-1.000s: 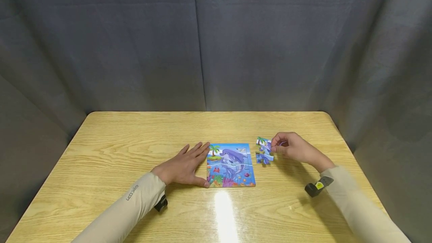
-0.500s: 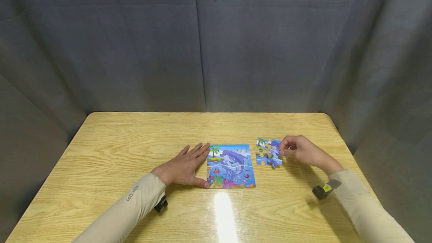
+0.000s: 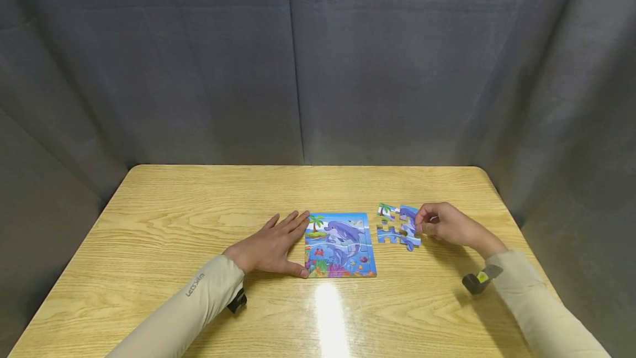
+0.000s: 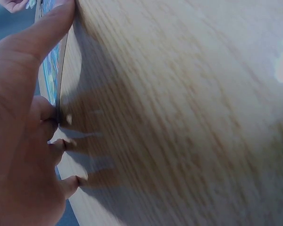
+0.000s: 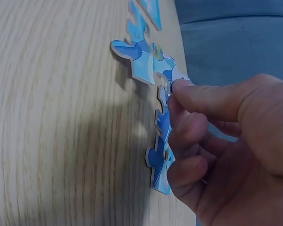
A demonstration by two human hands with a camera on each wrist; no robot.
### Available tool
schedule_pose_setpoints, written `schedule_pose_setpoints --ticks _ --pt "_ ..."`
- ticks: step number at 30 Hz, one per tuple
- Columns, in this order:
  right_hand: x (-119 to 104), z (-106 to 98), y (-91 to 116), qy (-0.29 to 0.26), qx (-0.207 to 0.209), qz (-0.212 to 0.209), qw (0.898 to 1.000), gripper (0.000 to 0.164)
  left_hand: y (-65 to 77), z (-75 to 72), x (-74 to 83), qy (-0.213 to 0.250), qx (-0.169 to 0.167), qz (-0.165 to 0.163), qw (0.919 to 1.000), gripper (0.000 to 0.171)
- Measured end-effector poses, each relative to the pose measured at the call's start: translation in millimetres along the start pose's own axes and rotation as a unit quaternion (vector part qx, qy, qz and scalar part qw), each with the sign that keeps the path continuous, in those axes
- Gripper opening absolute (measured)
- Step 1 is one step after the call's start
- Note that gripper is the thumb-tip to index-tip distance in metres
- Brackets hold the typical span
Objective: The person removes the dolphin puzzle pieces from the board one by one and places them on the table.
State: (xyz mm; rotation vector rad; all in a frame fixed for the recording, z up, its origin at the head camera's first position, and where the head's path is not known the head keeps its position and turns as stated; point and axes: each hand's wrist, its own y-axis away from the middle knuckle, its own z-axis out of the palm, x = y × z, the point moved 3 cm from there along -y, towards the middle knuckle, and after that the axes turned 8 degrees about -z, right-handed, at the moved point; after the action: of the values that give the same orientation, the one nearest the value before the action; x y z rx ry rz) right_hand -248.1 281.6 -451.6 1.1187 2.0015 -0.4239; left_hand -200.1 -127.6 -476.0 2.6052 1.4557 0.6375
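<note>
A square dolphin jigsaw puzzle (image 3: 340,245) in a thin frame lies on the table in front of the person. Along its left edge rests the left hand (image 3: 273,245), fingers spread, with thumb and index fingertip right at the border. To the right of the puzzle sits a cluster of loose jigsaw pieces (image 3: 390,235), one showing a palm tree. The right hand (image 3: 444,225) pinches a blue and purple dolphin jigsaw piece (image 3: 408,213) at the cluster's right side. In the right wrist view, thumb and curled fingers partly cover another blue piece (image 5: 160,136).
Everything lies on a wood-grain table (image 3: 208,192) with rounded far corners. A grey curtain (image 3: 199,70) hangs behind and at both sides. A bright light reflection falls on the tabletop below the puzzle.
The right hand has moved to the right and slightly nearer, drawing the dolphin piece away from the palm-tree piece. The left hand has stayed in place.
</note>
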Motion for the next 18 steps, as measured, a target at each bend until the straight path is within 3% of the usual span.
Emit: schedule_pose_setpoints --ticks 9,18 --pt "-1 6 -5 0.101 0.028 -0.013 0.994 0.007 0.5 -0.3 0.4 0.001 -0.001 0.0 1.0 0.115" --pt "-3 12 -11 0.135 0.032 -0.005 0.99 0.011 -0.5 0.0 -0.6 -0.002 0.001 -0.002 1.0 0.115"
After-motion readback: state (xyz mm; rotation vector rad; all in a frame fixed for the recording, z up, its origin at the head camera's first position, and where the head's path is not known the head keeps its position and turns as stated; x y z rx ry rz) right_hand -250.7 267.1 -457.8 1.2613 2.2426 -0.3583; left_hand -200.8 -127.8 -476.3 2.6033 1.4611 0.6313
